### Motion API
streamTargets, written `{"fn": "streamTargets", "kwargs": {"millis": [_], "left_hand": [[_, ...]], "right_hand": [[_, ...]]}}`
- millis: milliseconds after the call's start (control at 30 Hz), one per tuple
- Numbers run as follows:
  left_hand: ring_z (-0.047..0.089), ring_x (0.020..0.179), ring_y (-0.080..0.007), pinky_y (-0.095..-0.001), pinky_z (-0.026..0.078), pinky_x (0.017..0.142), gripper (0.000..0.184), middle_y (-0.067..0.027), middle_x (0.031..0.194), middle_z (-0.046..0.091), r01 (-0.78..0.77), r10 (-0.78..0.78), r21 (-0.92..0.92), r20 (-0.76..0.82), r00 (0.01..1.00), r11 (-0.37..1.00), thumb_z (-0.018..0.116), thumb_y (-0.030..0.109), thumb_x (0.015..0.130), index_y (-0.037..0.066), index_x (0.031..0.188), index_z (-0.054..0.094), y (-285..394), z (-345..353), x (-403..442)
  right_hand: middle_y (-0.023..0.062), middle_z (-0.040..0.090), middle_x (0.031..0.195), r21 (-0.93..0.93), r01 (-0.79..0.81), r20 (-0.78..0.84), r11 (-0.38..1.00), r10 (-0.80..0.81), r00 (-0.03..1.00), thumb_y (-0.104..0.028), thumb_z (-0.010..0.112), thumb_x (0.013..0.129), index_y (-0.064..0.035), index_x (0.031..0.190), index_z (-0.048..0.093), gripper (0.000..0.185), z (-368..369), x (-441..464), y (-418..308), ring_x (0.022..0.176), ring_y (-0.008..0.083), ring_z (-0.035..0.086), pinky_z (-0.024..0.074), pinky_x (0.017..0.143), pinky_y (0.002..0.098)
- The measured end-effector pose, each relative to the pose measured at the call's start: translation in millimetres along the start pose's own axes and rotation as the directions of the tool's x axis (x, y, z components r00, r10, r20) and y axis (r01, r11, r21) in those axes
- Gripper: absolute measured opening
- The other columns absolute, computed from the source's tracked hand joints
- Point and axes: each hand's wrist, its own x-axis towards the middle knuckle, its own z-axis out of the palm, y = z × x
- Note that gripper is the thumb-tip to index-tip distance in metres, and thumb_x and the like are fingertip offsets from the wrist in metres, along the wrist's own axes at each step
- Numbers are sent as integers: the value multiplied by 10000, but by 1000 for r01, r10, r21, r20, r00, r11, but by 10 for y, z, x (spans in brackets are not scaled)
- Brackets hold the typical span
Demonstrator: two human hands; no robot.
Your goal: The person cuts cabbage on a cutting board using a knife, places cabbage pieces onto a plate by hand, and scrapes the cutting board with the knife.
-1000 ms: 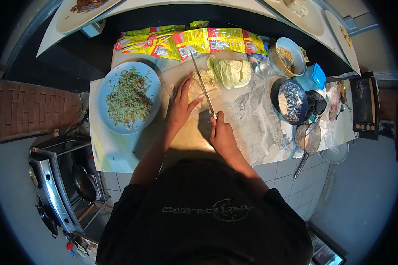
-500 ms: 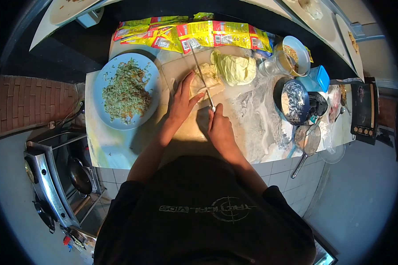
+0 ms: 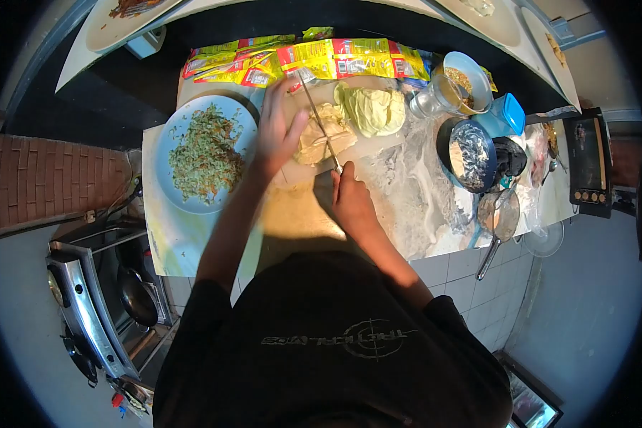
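In the head view, my right hand (image 3: 354, 203) grips the handle of a long knife (image 3: 314, 107). The blade points away from me and lies across a pale, layered pile (image 3: 326, 139), possibly cabbage leaves, on a cutting board (image 3: 314, 93). My left hand (image 3: 277, 132) is smeared by motion, raised beside the pile's left side with its fingers stretched out and nothing visible in it. Just right of the pile sits a cut pale-green cabbage (image 3: 375, 112). A light-blue plate (image 3: 165, 160) heaped with shredded greens stands left of my left hand.
Strips of yellow-and-red sachets (image 3: 335, 58) line the back of the table. On the right are a clear container (image 3: 424, 103), a dark bowl (image 3: 488, 160) with white powder, a blue-lidded tub (image 3: 510, 114) and a strainer (image 3: 498, 214). A stove (image 3: 85, 307) stands lower left.
My left hand has come off the pale pile and moved up and left, its fingers now extended. The right hand still holds the knife across the pile. The whole view has shifted slightly.
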Motion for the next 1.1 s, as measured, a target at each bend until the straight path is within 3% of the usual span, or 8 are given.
{"fn": "streamTargets", "kwargs": {"millis": [67,133,300,367,500,833,900,1100], "left_hand": [[517,1175,-378,-417,419,1003,440,-198,1270,523,-64,64,9,-6,998,998,624,239,911,14,1269,500,67,-47,420],[579,1079,-337,-406,446,943,326,-175,1142,598,-47,63,-70,246,967,996,540,250,969,0,1178,563,49,21,777],[632,996,-336,-425,493,888,373,-154,1106,652,-204,149,80,443,884,976,520,376,980,50,1124,627,-127,367,1089],[627,1026,-340,-436,493,903,431,-148,1133,656,-122,-62,227,665,745,966,467,437,989,69,1127,643,-155,453,997],[645,964,-356,-453,500,875,474,-147,1031,692,-143,-68,271,643,763,952,401,458,1004,93,1118,680,-299,579,966],[656,913,-344,-461,511,835,488,-144,987,702,-198,-107,348,689,717,916,362,465,1009,114,1123,682,-499,687,878],[656,912,-344,-461,510,836,485,-132,986,706,-318,193,166,515,835,934,362,459,1009,110,1106,684,-593,753,858],[646,904,-375,-481,503,834,507,-167,967,692,-165,-63,294,635,770,941,346,462,1014,89,1024,689,-548,737,972]], "right_hand": [[343,581,660,-2,0,2,1000,0,1000,-236,431,1026,22,1046,380,264,8,-12,0,647,537,580,449,545,597],[343,581,660,-7,0,-7,1000,0,1000,-239,430,1026,21,1047,381,265,-3,-1,-21,647,538,582,452,545,597],[339,590,664,-53,-69,18,996,70,997,-241,435,1023,16,1064,374,267,-31,-24,-96,649,534,590,466,551,598],[334,590,659,-45,-75,26,996,77,997,-242,436,1022,15,1068,371,269,-44,-26,-104,645,531,591,465,548,599],[286,610,628,-80,-41,6,996,42,999,-257,431,1022,35,1070,394,299,-5,-33,-81,590,473,623,503,494,547],[304,586,617,-71,-45,-21,996,44,999,-235,458,1017,17,1049,390,262,10,-12,-102,587,506,589,463,487,574],[304,590,624,-57,-65,-3,996,65,998,-240,454,1018,13,1048,391,262,2,-7,-108,597,503,596,472,500,574],[318,601,659,-141,-130,-19,981,129,991,-271,425,1026,10,1051,391,283,15,67,-198,634,512,603,480,547,591]]}}
